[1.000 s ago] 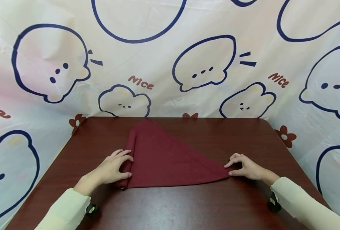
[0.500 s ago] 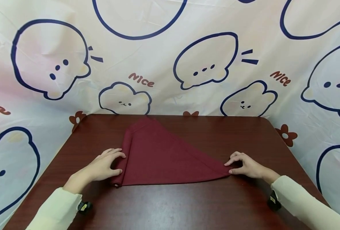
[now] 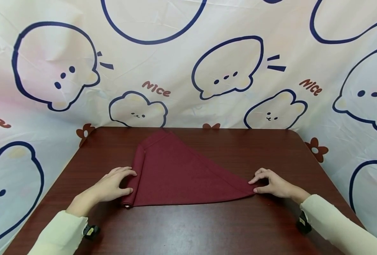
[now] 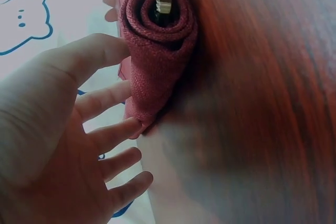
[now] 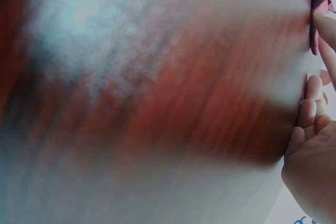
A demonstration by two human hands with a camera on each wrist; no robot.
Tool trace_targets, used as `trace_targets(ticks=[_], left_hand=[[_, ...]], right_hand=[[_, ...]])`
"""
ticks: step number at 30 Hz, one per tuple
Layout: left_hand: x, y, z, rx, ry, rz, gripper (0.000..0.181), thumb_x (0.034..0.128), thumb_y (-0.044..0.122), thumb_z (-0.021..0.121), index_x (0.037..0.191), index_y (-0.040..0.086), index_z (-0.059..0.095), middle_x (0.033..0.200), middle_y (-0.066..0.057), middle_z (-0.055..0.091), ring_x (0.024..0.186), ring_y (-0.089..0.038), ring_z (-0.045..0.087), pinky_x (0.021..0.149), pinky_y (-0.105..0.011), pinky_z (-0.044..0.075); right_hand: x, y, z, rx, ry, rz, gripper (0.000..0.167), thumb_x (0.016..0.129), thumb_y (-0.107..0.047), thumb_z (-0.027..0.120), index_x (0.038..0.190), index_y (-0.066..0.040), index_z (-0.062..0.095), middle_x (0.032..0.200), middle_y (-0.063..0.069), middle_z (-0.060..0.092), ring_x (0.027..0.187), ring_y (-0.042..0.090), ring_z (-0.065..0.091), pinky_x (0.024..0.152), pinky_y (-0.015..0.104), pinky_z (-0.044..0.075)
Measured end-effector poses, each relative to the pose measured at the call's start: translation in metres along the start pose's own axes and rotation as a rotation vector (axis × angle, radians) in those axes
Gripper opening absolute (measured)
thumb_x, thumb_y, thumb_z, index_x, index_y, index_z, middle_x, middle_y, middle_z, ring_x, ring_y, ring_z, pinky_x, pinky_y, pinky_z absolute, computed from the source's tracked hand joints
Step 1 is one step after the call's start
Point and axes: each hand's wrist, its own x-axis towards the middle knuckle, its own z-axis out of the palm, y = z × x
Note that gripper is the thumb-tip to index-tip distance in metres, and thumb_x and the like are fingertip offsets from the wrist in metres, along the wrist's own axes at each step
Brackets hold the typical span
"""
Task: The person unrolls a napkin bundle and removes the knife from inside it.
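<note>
A dark red cloth (image 3: 182, 173) lies on the table, its left part wound into a roll (image 3: 138, 170) and the rest spread flat, tapering to a corner at the right. My left hand (image 3: 107, 186) touches the roll's left side with thumb and fingertips. In the left wrist view the fingers of the left hand (image 4: 79, 124) are spread and fairly straight against the roll (image 4: 157, 72); a gold-coloured metal piece (image 4: 164, 2) shows inside its spiral end. My right hand (image 3: 276, 185) pinches the cloth's right corner between thumb and index finger; the right wrist view shows this hand (image 5: 315, 150) only partly.
The dark brown wooden table (image 3: 188, 230) has rounded far corners. Behind it and at both sides hangs a pale curtain (image 3: 182, 67) with blue-outlined cartoon figures. A small black device sits by each sleeve cuff.
The roll and my left hand have moved left, exposing more flat cloth at that side; the shift is slight in the last half second. My right hand keeps its pinch at the corner.
</note>
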Motion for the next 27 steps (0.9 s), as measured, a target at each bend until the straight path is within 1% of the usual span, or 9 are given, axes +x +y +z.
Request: trace_targets(ticks=[4, 9, 12, 15, 18, 23, 27], left_hand=[[0.000, 0.003, -0.001, 0.004, 0.014, 0.005, 0.047, 0.0840, 0.028, 0.078, 0.127, 0.013, 0.065, 0.142, -0.024, 0.056, 0.134, -0.048, 0.046, 0.098, -0.071, 0.042], [0.001, 0.009, -0.003, 0.005, 0.051, 0.016, 0.051, 0.0876, 0.032, 0.075, 0.132, 0.011, 0.063, 0.143, -0.022, 0.055, 0.135, -0.047, 0.044, 0.100, -0.071, 0.041], [0.003, 0.012, -0.003, 0.003, 0.059, 0.022, 0.052, 0.0893, 0.034, 0.074, 0.135, 0.011, 0.062, 0.145, -0.020, 0.055, 0.137, -0.046, 0.043, 0.100, -0.072, 0.040], [0.006, 0.017, -0.001, 0.002, 0.055, 0.035, 0.052, 0.0894, 0.034, 0.073, 0.135, 0.012, 0.062, 0.145, -0.020, 0.054, 0.137, -0.045, 0.043, 0.100, -0.072, 0.040], [0.010, 0.021, 0.000, 0.007, 0.051, 0.059, 0.051, 0.0889, 0.035, 0.074, 0.133, 0.013, 0.062, 0.144, -0.020, 0.055, 0.136, -0.044, 0.045, 0.099, -0.071, 0.042], [0.015, 0.029, 0.004, 0.013, 0.032, 0.084, 0.049, 0.0886, 0.035, 0.073, 0.132, 0.014, 0.064, 0.144, -0.017, 0.057, 0.137, -0.042, 0.046, 0.100, -0.068, 0.043], [0.018, 0.033, 0.009, 0.027, 0.011, 0.102, 0.049, 0.0886, 0.037, 0.072, 0.131, 0.014, 0.064, 0.143, -0.015, 0.057, 0.137, -0.040, 0.047, 0.100, -0.066, 0.044]], right_hand=[[0.000, 0.001, 0.000, 0.001, 0.004, -0.007, 0.022, 0.083, -0.020, 0.083, 0.105, -0.020, 0.079, 0.106, -0.002, 0.060, 0.101, -0.003, 0.046, 0.088, 0.024, 0.041], [0.000, 0.000, 0.000, 0.004, 0.009, -0.006, 0.022, 0.083, -0.020, 0.083, 0.105, -0.020, 0.079, 0.106, -0.002, 0.060, 0.101, -0.003, 0.046, 0.088, 0.024, 0.041], [0.000, -0.002, 0.000, 0.010, 0.005, 0.003, 0.022, 0.084, -0.020, 0.082, 0.105, -0.020, 0.079, 0.106, -0.001, 0.060, 0.101, -0.003, 0.046, 0.089, 0.024, 0.041], [0.000, -0.002, 0.000, 0.012, 0.003, 0.010, 0.022, 0.084, -0.020, 0.082, 0.105, -0.020, 0.079, 0.106, -0.002, 0.060, 0.102, -0.003, 0.046, 0.089, 0.024, 0.041], [0.000, -0.002, 0.000, 0.007, 0.009, -0.004, 0.022, 0.084, -0.020, 0.082, 0.105, -0.019, 0.079, 0.106, -0.002, 0.060, 0.102, -0.003, 0.046, 0.089, 0.024, 0.041], [0.000, -0.002, 0.001, 0.004, 0.013, -0.020, 0.022, 0.083, -0.019, 0.083, 0.105, -0.019, 0.079, 0.105, -0.002, 0.060, 0.101, -0.003, 0.046, 0.088, 0.023, 0.041], [0.000, -0.002, 0.001, -0.004, 0.015, -0.021, 0.022, 0.083, -0.019, 0.083, 0.105, -0.019, 0.079, 0.106, -0.002, 0.061, 0.101, -0.004, 0.046, 0.088, 0.024, 0.041]])
